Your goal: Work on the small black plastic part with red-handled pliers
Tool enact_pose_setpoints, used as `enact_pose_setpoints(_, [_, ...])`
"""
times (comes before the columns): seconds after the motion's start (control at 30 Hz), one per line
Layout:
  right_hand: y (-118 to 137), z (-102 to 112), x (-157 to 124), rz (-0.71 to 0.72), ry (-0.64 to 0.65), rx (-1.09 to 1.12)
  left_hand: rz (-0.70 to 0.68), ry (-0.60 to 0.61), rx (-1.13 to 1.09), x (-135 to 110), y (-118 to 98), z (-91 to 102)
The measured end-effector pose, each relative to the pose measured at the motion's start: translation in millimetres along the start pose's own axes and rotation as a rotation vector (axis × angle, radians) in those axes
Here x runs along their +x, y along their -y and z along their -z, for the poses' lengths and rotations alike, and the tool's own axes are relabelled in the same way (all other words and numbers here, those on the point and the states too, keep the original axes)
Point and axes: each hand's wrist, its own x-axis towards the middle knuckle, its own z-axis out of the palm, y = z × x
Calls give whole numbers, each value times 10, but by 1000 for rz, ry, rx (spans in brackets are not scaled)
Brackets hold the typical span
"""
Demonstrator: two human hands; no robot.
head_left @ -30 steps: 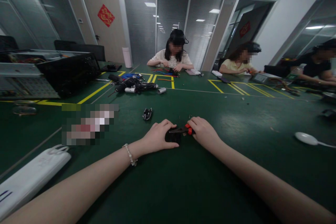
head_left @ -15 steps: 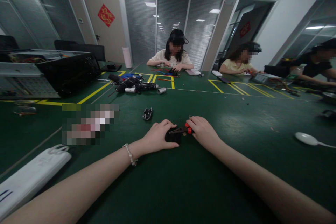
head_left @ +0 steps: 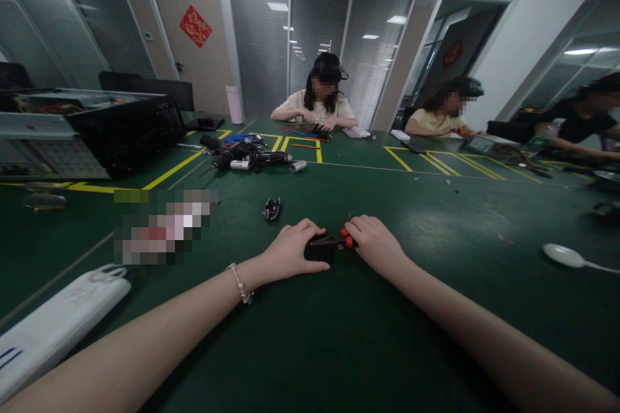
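My left hand (head_left: 289, 248) is closed around a small black part (head_left: 318, 254), thumb on the near side and fingers on the far side, low over the green table (head_left: 310, 342). What kind of part it is, I cannot make out. My right hand (head_left: 376, 240) grips red-handled needle-nose pliers (head_left: 329, 241) with dark jaws. Those jaws point left and lie over the black part; whether they pinch it does not show. Beyond my left hand sits a small black-and-silver piece (head_left: 272, 209), apart from both hands.
A white padded object (head_left: 58, 329) lies at the near left. Past it stands an open computer case (head_left: 121, 135). Tools and cables (head_left: 242, 153) are heaped at the far middle. A white computer mouse (head_left: 564, 255) lies right. Several people sit across the table, one person (head_left: 314, 106) straight ahead.
The plier jaws have tilted very slightly over the black part. Both hands keep almost the same place and hold.
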Motion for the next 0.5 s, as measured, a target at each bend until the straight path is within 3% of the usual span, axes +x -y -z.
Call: enact_pose_setpoints(0.5, [-33,13,-18,-12,31,-5,3,13,17,1,25,-8])
